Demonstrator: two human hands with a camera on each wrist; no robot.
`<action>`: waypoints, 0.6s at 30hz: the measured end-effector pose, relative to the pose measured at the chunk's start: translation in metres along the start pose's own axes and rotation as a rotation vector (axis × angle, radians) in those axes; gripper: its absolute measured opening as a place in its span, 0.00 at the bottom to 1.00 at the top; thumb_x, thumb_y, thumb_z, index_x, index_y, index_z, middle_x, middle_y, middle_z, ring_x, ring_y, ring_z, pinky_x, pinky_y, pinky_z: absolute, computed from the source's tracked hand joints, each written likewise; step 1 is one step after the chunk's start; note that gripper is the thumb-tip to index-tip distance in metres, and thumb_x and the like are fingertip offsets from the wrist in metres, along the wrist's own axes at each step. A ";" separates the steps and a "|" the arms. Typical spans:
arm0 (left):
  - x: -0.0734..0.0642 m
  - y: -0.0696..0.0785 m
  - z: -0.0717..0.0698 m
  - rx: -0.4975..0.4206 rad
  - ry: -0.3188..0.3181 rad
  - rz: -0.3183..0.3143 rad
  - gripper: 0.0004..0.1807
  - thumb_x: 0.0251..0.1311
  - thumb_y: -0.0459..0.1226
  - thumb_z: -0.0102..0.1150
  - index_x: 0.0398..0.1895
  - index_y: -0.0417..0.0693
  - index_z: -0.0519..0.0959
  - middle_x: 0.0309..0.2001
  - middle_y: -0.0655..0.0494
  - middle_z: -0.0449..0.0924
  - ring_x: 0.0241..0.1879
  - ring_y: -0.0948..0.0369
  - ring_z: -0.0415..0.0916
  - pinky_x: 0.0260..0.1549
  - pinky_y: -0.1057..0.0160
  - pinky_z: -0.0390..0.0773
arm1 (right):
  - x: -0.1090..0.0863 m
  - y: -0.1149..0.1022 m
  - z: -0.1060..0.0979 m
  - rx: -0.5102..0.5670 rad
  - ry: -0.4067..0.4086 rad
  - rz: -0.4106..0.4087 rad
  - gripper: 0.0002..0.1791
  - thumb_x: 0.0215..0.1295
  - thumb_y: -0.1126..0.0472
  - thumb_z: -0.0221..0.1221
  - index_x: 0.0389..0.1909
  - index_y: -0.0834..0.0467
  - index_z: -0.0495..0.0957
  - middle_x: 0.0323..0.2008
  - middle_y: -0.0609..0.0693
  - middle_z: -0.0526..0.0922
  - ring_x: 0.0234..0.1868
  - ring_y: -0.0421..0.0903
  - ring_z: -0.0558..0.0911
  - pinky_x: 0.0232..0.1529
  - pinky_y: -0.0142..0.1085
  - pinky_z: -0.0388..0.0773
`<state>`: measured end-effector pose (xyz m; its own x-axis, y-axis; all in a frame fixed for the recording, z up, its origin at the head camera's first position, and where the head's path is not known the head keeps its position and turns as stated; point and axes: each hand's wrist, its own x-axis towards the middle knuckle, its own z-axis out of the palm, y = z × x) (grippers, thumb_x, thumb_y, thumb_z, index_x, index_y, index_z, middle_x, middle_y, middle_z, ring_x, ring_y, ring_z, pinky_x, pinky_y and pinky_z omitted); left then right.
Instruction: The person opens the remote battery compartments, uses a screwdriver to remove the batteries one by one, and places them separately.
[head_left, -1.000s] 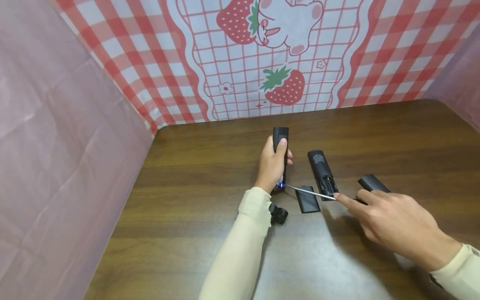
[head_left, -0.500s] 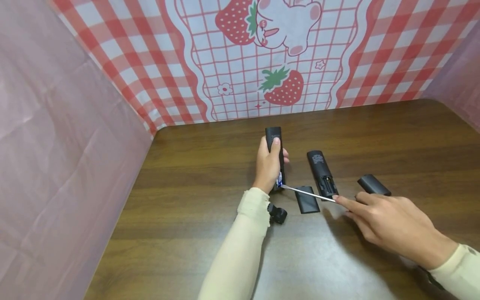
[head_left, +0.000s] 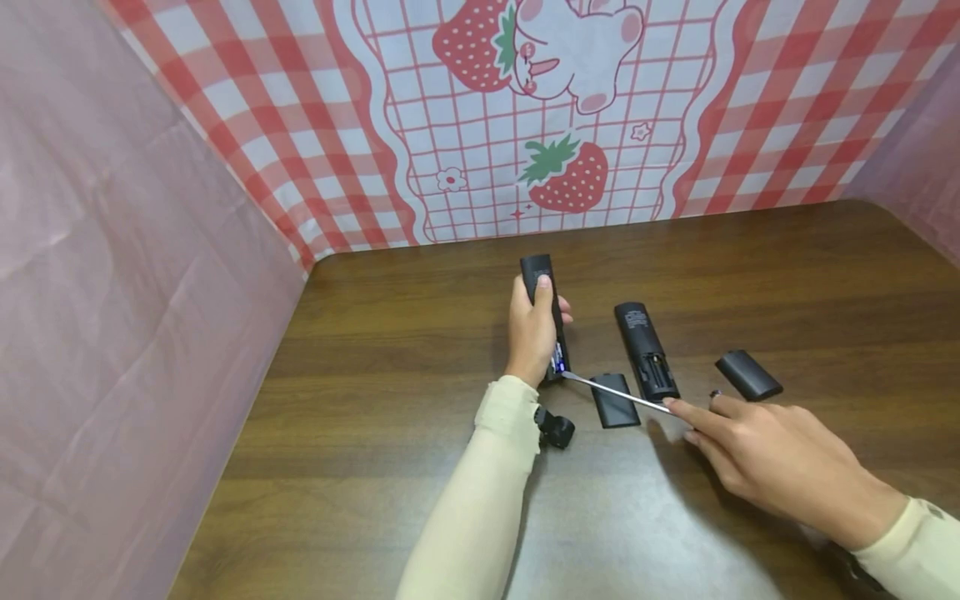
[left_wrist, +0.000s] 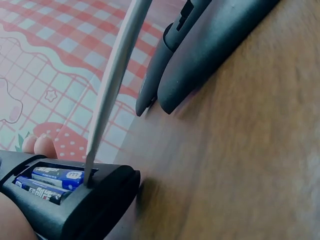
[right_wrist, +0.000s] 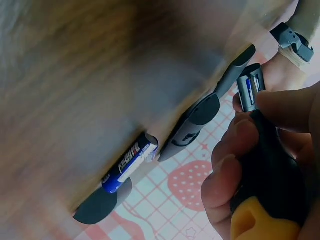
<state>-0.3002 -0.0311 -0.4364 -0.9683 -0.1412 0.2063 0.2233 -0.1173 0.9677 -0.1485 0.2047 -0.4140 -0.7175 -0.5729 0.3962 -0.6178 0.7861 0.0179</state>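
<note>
My left hand [head_left: 532, 333] grips a black remote control [head_left: 537, 268], thumb along its back. Its battery bay faces up and holds two blue batteries [left_wrist: 60, 179], best seen in the left wrist view. In my right hand [head_left: 787, 458] is a screwdriver [head_left: 618, 394]; the right wrist view shows its black and yellow handle [right_wrist: 272, 165] between thumb and fingers. The flat metal tip sits inside the bay, right at the end of one battery. Between the hands, a second remote [head_left: 637, 333] lies back up on the table, its battery bay uncovered.
One black battery cover [head_left: 617, 402] lies under the screwdriver shaft, another cover [head_left: 748, 373] beyond my right hand. A loose blue battery [right_wrist: 130, 162] shows in the right wrist view, hidden from the head view. A patterned cloth [head_left: 480, 200] hangs at the table's back edge.
The held remote and my left hand have shifted a little left, the remote's far end tilting left. The screwdriver tip has followed. My right hand has drawn slightly nearer, uncovering the right-hand cover.
</note>
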 end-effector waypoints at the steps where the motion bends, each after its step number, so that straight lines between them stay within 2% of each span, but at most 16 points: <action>1: 0.000 0.000 0.000 -0.001 0.001 -0.002 0.13 0.79 0.43 0.43 0.51 0.43 0.70 0.27 0.48 0.79 0.24 0.51 0.80 0.34 0.48 0.84 | 0.000 0.000 0.000 0.005 -0.011 0.007 0.21 0.60 0.51 0.66 0.56 0.48 0.83 0.23 0.37 0.68 0.16 0.31 0.56 0.11 0.34 0.57; 5: 0.000 -0.002 0.000 -0.012 0.004 -0.005 0.13 0.78 0.43 0.43 0.50 0.43 0.70 0.26 0.49 0.78 0.23 0.55 0.78 0.33 0.48 0.84 | -0.001 -0.002 0.001 0.041 -0.039 0.038 0.25 0.54 0.56 0.71 0.56 0.47 0.83 0.26 0.39 0.77 0.18 0.34 0.65 0.13 0.38 0.64; 9: 0.000 -0.002 0.000 -0.013 0.007 -0.011 0.12 0.78 0.43 0.44 0.50 0.44 0.70 0.26 0.49 0.78 0.22 0.56 0.78 0.33 0.47 0.83 | -0.003 -0.004 0.002 0.086 -0.051 0.070 0.26 0.55 0.57 0.71 0.57 0.47 0.83 0.30 0.42 0.83 0.23 0.38 0.76 0.17 0.45 0.73; 14: 0.000 -0.001 -0.001 -0.019 0.008 -0.019 0.12 0.79 0.43 0.43 0.49 0.44 0.70 0.26 0.51 0.77 0.21 0.58 0.77 0.32 0.47 0.83 | -0.003 -0.006 0.002 0.137 -0.079 0.118 0.24 0.59 0.57 0.69 0.59 0.48 0.82 0.31 0.41 0.84 0.25 0.34 0.75 0.22 0.45 0.75; 18: -0.001 -0.001 -0.001 -0.018 0.013 -0.025 0.11 0.78 0.43 0.43 0.48 0.46 0.70 0.26 0.53 0.77 0.21 0.59 0.77 0.31 0.49 0.83 | -0.004 -0.008 0.003 0.156 -0.092 0.122 0.23 0.60 0.58 0.69 0.58 0.50 0.82 0.33 0.41 0.85 0.26 0.32 0.74 0.24 0.43 0.76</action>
<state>-0.2996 -0.0316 -0.4374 -0.9721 -0.1504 0.1799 0.2009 -0.1384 0.9698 -0.1419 0.2003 -0.4180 -0.8119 -0.5002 0.3011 -0.5618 0.8096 -0.1699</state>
